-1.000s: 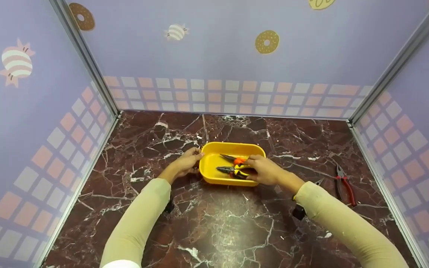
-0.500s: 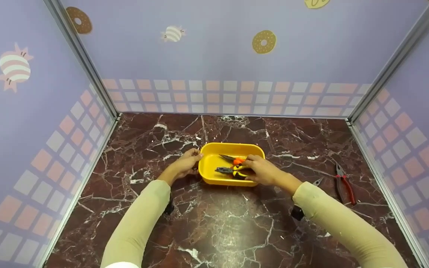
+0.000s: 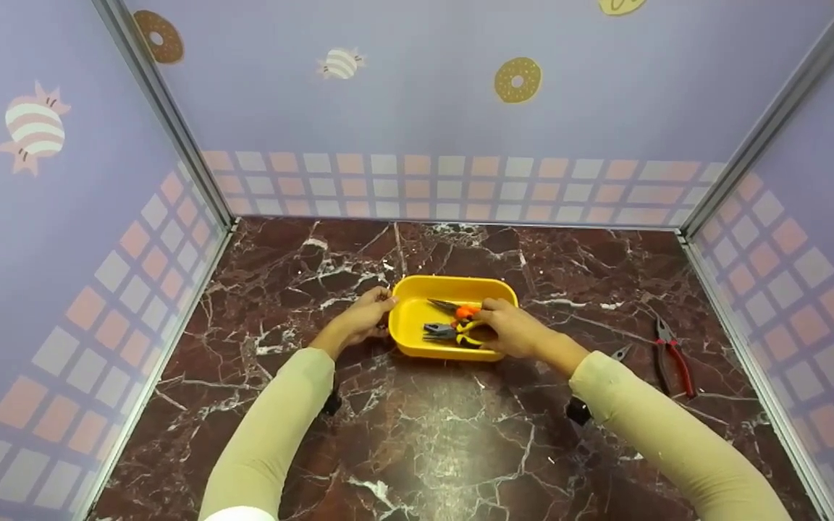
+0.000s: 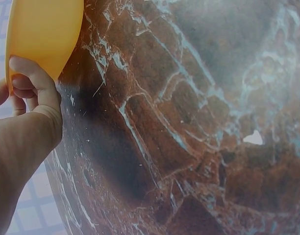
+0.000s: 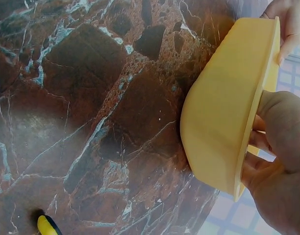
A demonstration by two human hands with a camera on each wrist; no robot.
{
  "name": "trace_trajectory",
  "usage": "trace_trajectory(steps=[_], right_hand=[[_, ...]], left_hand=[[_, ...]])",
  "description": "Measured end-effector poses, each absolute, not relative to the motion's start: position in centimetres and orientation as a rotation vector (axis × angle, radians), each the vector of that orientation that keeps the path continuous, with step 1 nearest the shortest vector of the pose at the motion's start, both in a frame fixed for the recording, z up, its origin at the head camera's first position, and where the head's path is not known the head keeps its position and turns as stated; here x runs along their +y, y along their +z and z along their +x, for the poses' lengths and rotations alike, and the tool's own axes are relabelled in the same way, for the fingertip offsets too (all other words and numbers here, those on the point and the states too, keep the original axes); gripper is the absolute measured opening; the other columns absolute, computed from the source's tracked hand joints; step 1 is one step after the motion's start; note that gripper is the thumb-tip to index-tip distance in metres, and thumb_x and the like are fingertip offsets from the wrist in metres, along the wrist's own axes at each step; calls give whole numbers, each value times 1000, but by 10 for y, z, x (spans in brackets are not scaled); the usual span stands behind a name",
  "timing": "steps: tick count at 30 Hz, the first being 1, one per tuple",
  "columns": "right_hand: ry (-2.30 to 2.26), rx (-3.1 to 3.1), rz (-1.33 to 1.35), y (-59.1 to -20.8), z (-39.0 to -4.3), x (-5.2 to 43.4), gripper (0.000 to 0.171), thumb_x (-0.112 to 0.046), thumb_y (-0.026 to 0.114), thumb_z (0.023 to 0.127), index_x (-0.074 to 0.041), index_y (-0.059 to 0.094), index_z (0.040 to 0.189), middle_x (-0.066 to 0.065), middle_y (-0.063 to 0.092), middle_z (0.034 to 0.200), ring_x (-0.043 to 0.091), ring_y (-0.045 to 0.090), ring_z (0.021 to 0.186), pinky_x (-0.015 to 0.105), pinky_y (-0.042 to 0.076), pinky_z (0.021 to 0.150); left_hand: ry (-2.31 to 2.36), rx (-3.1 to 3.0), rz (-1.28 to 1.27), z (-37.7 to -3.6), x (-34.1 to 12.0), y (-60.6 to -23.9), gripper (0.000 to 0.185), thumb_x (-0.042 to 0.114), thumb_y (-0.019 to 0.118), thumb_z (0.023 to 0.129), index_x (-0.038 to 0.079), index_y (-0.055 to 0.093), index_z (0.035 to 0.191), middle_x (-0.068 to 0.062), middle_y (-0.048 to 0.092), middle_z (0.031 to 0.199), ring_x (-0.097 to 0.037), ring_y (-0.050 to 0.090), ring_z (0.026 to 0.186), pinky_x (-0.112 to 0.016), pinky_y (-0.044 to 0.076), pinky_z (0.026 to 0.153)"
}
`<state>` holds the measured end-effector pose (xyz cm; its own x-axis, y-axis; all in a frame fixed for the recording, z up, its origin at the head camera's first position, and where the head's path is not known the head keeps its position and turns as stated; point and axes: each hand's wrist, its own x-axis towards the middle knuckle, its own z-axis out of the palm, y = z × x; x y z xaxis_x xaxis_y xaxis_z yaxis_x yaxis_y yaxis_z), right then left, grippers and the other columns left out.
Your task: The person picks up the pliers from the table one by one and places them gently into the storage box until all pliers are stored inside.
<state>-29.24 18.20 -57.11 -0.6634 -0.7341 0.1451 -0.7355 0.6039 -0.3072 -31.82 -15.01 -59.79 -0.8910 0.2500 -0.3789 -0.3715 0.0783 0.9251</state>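
A yellow tray (image 3: 417, 322) sits mid-table on the dark marble. Inside it lie orange-handled pliers (image 3: 462, 312) and yellow-and-black-handled pliers (image 3: 446, 334), jaws pointing left. My left hand (image 3: 365, 315) grips the tray's left end, its fingers (image 4: 30, 81) curled against the tray (image 4: 42, 34). My right hand (image 3: 512, 329) is at the right end. Its fingers (image 5: 255, 142) curl over the rim into the tray (image 5: 223, 107), and the rest of the hand stays outside the wall. That hand hides the pliers' handle ends.
Red-handled pliers (image 3: 672, 354) lie on the marble at the right, with a smaller dark tool (image 3: 620, 352) beside them. A yellow-and-black object (image 5: 48, 225) shows at the bottom of the right wrist view. Patterned walls enclose the table on three sides.
Both hands and the tray stay where they were; only the head view shifts slightly.
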Motion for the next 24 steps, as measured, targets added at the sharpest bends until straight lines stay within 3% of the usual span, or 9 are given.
trace_trajectory(steps=[7,17,24], right_hand=[[508,-2802,1254,-574,-294,183,36,-23,87,89,-8,76,120,13,59,105,35,58,99,52,52,93],[499,-2829,1278,-573,-297,185,44,-20,89,84,-5,73,122,16,62,119,39,59,111,53,50,102],[506,-2882,1259,-575,-300,186,51,-26,86,87,-6,70,131,17,62,128,38,59,118,54,50,106]], left_hand=[[1864,1907,-131,-318,-150,-596,16,23,53,113,11,49,122,-15,56,117,-21,62,93,-35,56,73],[1882,1893,-124,-318,-150,-598,15,23,54,113,11,49,120,-14,58,114,-20,62,91,-34,55,71],[1884,1890,-113,-319,-151,-599,16,23,53,113,11,49,122,-17,59,116,-20,63,89,-34,54,70]])
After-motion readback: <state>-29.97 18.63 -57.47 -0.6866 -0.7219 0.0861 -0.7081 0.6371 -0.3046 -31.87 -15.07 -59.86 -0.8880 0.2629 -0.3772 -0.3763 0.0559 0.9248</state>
